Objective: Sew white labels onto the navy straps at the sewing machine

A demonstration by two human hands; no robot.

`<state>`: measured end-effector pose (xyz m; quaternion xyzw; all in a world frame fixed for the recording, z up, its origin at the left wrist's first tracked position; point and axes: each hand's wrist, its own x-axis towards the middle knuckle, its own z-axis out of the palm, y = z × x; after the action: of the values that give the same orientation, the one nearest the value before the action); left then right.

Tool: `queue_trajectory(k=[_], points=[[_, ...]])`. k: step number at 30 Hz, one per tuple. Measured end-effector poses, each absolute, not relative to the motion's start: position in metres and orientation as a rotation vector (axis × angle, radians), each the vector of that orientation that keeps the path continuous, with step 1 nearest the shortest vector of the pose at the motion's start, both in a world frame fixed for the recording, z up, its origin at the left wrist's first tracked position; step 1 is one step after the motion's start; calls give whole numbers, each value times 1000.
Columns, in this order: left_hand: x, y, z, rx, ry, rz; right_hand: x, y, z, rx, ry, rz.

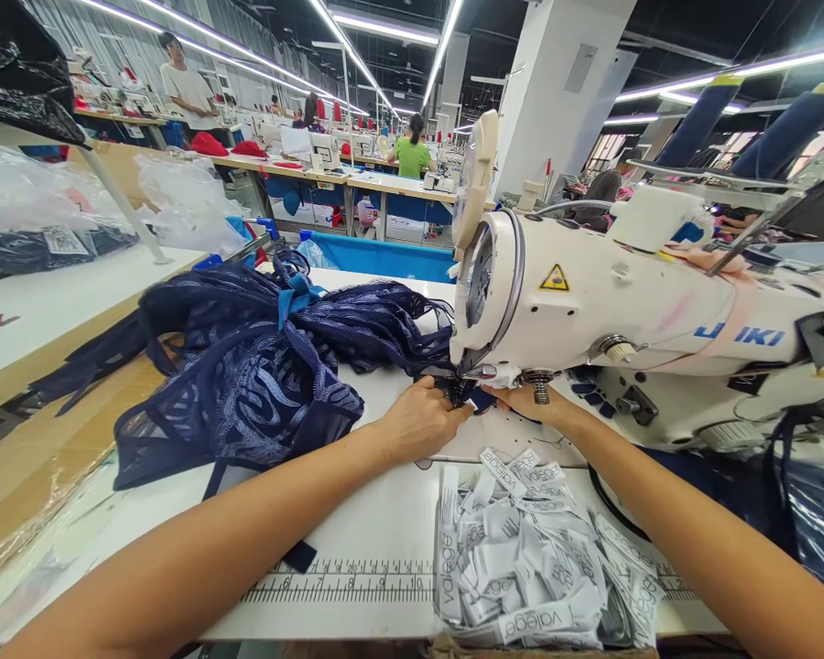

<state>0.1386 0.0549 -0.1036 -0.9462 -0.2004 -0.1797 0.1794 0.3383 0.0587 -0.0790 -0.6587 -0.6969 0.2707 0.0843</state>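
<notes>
At the needle of a white sewing machine [563, 284], my left hand [422, 423] is closed on a navy garment [479, 399]. Its fingers are bent at the presser foot, and a small white piece shows beside the fingertips. My right hand [532, 403] pinches the same dark fabric on the other side of the needle; the machine head partly hides its fingers. A bundle of navy lace garments [247, 366], tied with a blue strip [295, 297], spreads over the table left of the needle. Below my hands lies a pile of white printed labels [522, 558].
A measuring scale [350, 581] runs along the table's front edge. On the left stands a side table [34, 320] with plastic-wrapped bundles [41, 210]. More navy fabric [721, 480] lies under my right arm. Farther back, several people work among other machines.
</notes>
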Motion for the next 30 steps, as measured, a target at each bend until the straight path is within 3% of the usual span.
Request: queue_trajectory(k=[30], points=[[138, 55, -105, -2697, -550, -510, 332, 54, -74, -1998, -2020, 849]])
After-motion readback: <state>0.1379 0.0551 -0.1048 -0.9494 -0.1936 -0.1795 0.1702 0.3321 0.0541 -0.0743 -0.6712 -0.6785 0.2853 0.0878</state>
